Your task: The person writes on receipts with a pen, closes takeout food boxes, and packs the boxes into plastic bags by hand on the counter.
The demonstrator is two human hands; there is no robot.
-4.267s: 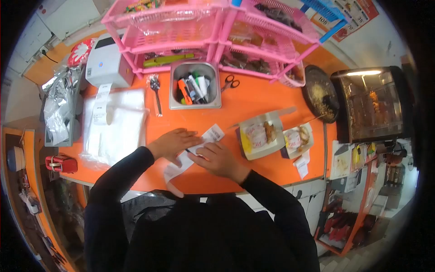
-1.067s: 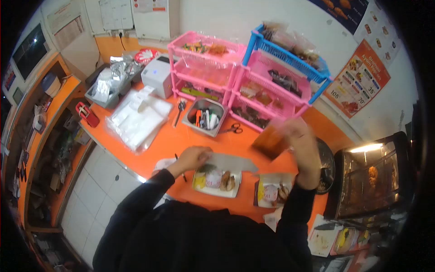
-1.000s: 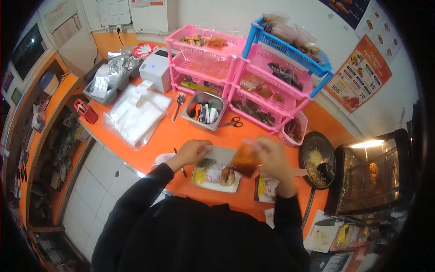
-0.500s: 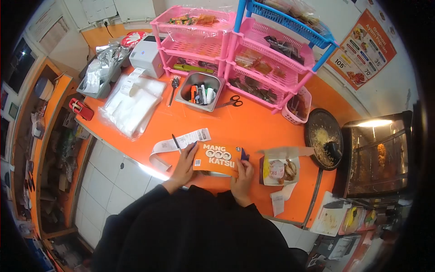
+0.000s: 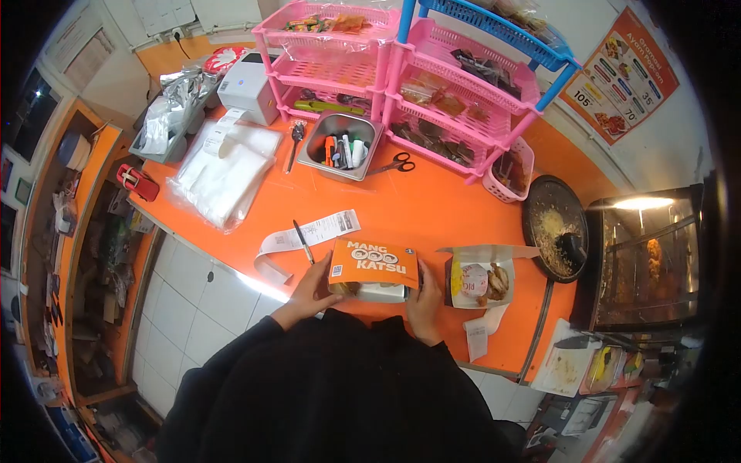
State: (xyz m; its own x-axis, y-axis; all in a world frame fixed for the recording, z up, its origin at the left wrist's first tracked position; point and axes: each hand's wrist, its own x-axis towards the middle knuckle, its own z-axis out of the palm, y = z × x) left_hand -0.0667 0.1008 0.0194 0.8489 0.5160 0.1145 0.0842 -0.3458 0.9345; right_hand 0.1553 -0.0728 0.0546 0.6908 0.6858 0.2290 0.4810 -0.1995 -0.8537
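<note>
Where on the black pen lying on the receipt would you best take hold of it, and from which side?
Pinch the pen mid-barrel from above. It lies flat and slim across the receipt, both long sides free; the left hand is just below its near end.

box: matt orange card | counter: smooth, glossy | tub: brushed metal | rack: plastic

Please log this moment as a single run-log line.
left hand: on orange food box | right hand: on box | lid: down | second box: open | receipt, pen: on counter
</note>
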